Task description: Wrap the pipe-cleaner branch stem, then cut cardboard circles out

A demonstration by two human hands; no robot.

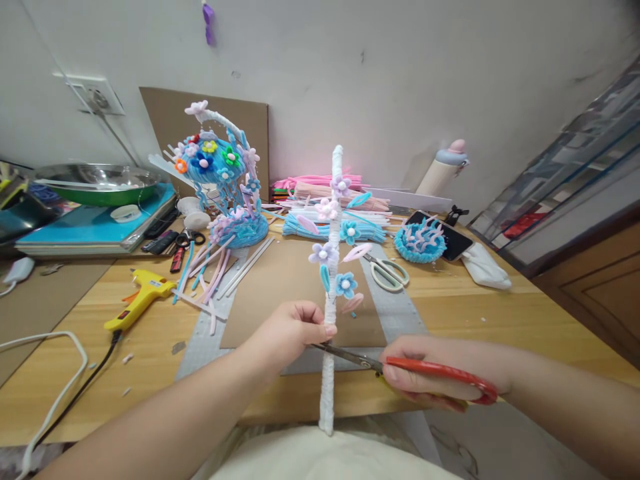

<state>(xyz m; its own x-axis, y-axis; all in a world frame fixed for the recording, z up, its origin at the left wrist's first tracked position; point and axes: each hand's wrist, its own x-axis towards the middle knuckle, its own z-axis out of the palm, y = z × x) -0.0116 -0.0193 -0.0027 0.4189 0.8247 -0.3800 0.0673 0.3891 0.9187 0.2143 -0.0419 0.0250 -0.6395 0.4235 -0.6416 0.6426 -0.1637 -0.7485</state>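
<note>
left hand [287, 330] pinches the white flowered stem [332, 267], upright at centre; right hand [440, 373] closed on red scissors [400, 365], blades at the stem. steel bowl [95, 181] at ten o'clock on the worktop [500, 313], contents unclear.

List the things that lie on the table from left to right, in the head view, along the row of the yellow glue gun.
Yellow glue gun → loose pink and white stems → white stick with flowers held by the left hand → pale green scissors → blue woven nest → white cloth.
</note>
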